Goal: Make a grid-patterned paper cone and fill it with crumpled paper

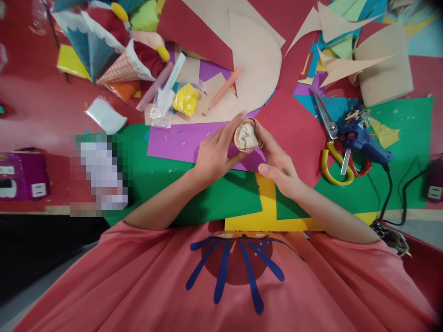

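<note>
Between my two hands stands a peach-coloured paper roll [248, 135], its round mouth turned up toward me. Crumpled pale paper fills that mouth; whether the roll tapers below is hidden. My left hand [216, 150] is curved around its left side, with thumb and fingers against the rim. Along the right side lie the fingers of my right hand [278, 163], while its thumb stands off from the paper. Beneath the hands are a purple sheet [180, 143] and a green sheet [207, 193].
To the right lie scissors [334, 138] and a blue glue gun [367, 140] with a black cord. Patterned paper cones [128, 64] sit at upper left, near yellow clay [186, 99] and a glue stick [223, 91]. Beige card [256, 60] lies beyond. A blurred-out object [104, 170] is at left.
</note>
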`<action>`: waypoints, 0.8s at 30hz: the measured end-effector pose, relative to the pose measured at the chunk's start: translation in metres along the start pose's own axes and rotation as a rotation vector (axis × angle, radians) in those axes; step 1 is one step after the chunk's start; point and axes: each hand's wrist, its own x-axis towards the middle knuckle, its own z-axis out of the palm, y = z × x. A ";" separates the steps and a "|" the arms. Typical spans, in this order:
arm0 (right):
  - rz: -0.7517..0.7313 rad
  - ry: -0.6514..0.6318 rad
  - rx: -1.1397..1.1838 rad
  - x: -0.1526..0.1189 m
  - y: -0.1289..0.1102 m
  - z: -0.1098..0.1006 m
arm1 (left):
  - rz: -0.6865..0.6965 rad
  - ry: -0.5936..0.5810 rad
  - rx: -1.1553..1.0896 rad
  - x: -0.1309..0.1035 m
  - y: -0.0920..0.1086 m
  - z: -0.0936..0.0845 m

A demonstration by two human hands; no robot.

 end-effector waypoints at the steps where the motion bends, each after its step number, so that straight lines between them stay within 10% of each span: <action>1: -0.001 -0.016 0.002 0.000 0.000 0.000 | 0.001 -0.008 -0.014 0.000 -0.001 0.000; 24: 0.018 0.333 0.092 0.011 -0.004 -0.005 | 0.078 0.083 -0.379 0.001 -0.006 0.008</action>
